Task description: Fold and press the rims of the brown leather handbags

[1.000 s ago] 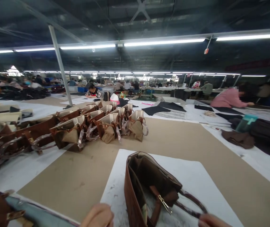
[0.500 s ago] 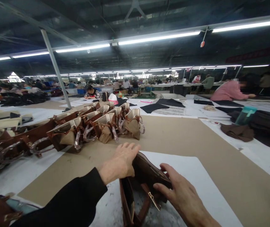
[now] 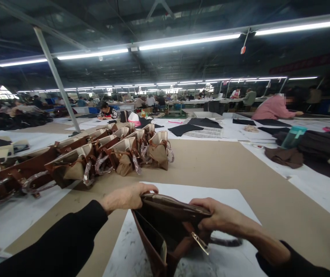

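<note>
A brown handbag point(image 3: 167, 219) stands with its mouth spread apart on a white sheet point(image 3: 225, 196) in front of me. My left hand point(image 3: 128, 198) grips the bag's upper left corner, fingers over the far rim. On the right, my right hand point(image 3: 213, 215) pinches the far rim between thumb and fingers. A gold metal clasp point(image 3: 201, 243) hangs from a brown strap by the bag's right side. Part of a dark handle point(image 3: 226, 242) sticks out beyond my right wrist. The bag's lower part runs out of the frame.
Several brown bags point(image 3: 124, 156) with wrapped handles stand in rows at left on tan board point(image 3: 211, 157). A teal bottle point(image 3: 293, 137) and brown cloth point(image 3: 284, 157) lie at right. A co-worker in pink point(image 3: 273, 107) leans over a far table. A post point(image 3: 56, 79) rises at left.
My left hand has moved left and down and closed on the bag's corner. My right hand has closed on the rim. The bag's mouth is spread wider, and the view has shifted slightly.
</note>
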Tool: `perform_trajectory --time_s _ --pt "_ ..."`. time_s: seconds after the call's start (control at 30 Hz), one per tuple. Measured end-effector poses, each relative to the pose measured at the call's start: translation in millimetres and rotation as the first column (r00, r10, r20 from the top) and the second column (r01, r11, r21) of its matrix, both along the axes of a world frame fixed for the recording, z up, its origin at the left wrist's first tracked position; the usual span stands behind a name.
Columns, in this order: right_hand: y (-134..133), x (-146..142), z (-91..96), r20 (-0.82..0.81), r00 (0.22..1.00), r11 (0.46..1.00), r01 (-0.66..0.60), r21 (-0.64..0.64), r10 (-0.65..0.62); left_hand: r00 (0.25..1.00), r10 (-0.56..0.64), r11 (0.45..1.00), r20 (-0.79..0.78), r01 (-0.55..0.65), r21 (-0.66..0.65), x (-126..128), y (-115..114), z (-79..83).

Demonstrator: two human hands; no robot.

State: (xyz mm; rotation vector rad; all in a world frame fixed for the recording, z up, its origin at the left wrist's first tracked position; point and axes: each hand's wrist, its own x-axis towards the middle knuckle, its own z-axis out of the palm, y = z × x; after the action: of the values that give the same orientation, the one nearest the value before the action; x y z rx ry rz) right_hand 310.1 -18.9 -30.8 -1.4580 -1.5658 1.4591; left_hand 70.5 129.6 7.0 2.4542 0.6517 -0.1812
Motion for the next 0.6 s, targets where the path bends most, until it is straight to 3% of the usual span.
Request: perform_trajectory --time_s 0.13,0.23,0.43,0.6 --pt "16 20 12.1 -0.089 0.991 0.987 -0.108 -0.116 0.097 1.000 0.013 0.982 -0.011 -0.015 -0.189 -16 -6 10.6" --pt "24 26 8.3 -0.111 0.986 0.983 -0.135 -0.128 0.121 0.996 0.065 0.961 -0.059 -0.078 -0.264 -24 -11 8.4" --pt "27 26 -1.1 -0.119 0.987 0.989 -0.118 -0.088 0.107 0.989 0.146 0.891 -0.021 -0.141 -0.431 -26 -16 -8.0" --pt "20 23 0.1 -0.137 0.990 0.998 -0.050 -0.034 0.045 0.988 0.153 0.837 0.031 -0.112 -0.536 -20 -24 -3.8"
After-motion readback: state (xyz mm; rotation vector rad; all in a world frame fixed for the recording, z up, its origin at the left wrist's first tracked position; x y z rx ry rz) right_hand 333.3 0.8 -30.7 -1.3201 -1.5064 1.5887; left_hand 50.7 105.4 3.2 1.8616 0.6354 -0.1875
